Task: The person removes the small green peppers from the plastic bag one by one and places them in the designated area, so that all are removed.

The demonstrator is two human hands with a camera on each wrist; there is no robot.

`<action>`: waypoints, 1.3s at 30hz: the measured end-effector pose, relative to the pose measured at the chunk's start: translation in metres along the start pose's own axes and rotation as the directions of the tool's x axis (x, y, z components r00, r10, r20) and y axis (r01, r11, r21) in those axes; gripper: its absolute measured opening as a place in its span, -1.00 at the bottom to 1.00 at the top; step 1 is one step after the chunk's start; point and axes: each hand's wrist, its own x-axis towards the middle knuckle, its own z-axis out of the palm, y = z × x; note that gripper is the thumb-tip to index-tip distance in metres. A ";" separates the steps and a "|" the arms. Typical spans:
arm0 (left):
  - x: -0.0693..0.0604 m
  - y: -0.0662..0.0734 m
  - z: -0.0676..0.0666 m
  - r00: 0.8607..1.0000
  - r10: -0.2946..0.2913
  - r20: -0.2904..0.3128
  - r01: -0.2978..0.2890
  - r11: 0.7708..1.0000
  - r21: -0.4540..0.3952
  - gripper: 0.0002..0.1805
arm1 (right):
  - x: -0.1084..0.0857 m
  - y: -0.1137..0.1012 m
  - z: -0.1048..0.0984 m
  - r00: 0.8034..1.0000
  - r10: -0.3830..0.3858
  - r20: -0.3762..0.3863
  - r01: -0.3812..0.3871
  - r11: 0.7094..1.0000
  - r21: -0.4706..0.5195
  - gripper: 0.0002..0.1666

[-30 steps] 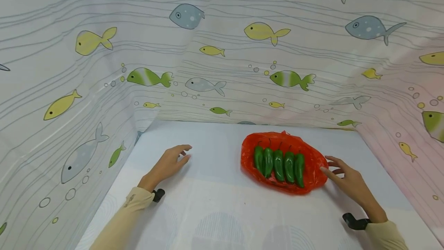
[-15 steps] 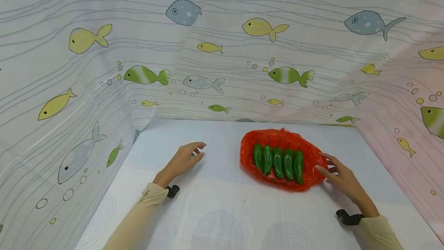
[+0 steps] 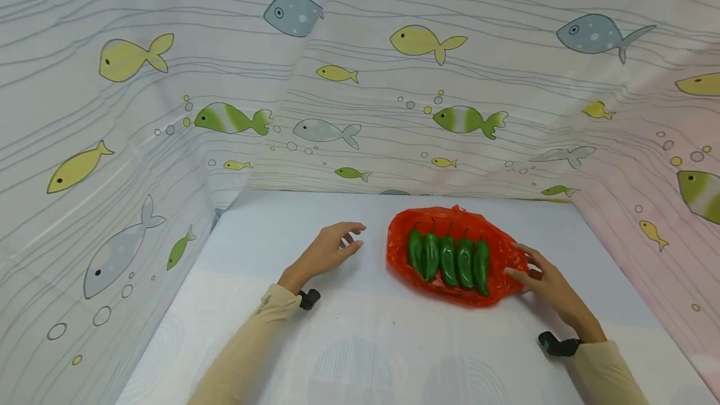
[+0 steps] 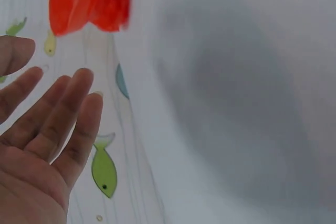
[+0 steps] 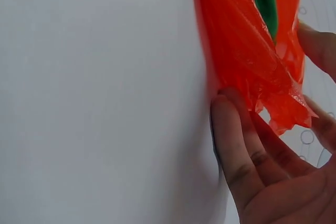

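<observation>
A red plastic bag (image 3: 499, 270) lies spread on the table, with several glossy green peppers (image 3: 447, 260) in a row on it, dark stems toward the back. My right hand (image 3: 554, 289) is at the bag's right end, thumb on the upper side and fingers reaching along the edge. In the right wrist view its straight fingers (image 5: 231, 140) touch the red plastic, and one green pepper (image 5: 264, 1) shows inside. Left of the bag, my left hand (image 3: 329, 249) hovers with relaxed, spread fingers, apart from the bag's edge (image 4: 92, 3) in the left wrist view.
The white table (image 3: 360, 330) carries faint round patterns toward the front. Fabric walls (image 3: 371, 99) printed with fish rise at the back, left and right. Dark wrist cameras (image 3: 309, 299) sit on both wrists.
My left hand has moved right, coming closer to the bag's left side. My right hand has shifted slightly left, its fingers now over the bag's right end. The bag and peppers keep their arrangement.
</observation>
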 end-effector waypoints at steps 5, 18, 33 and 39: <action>0.012 0.013 0.008 0.999 0.031 0.008 -0.030 0.999 -0.039 -0.58 | 0.000 0.001 0.000 1.000 -0.007 0.026 0.006 1.000 0.026 -0.06; 0.048 0.042 0.030 0.983 0.174 0.064 -0.170 0.983 -0.063 -0.59 | 0.003 0.013 -0.001 0.998 -0.046 0.049 0.042 0.997 0.065 -0.01; 0.089 0.048 0.058 0.981 0.100 0.167 -0.098 0.995 -0.022 -0.53 | 0.007 0.016 -0.002 0.998 -0.036 0.060 0.031 0.997 0.075 0.03; 0.100 0.046 0.067 0.980 0.032 0.195 -0.055 0.992 0.112 -0.50 | 0.007 0.015 -0.003 0.998 -0.011 0.055 0.008 0.999 0.053 0.04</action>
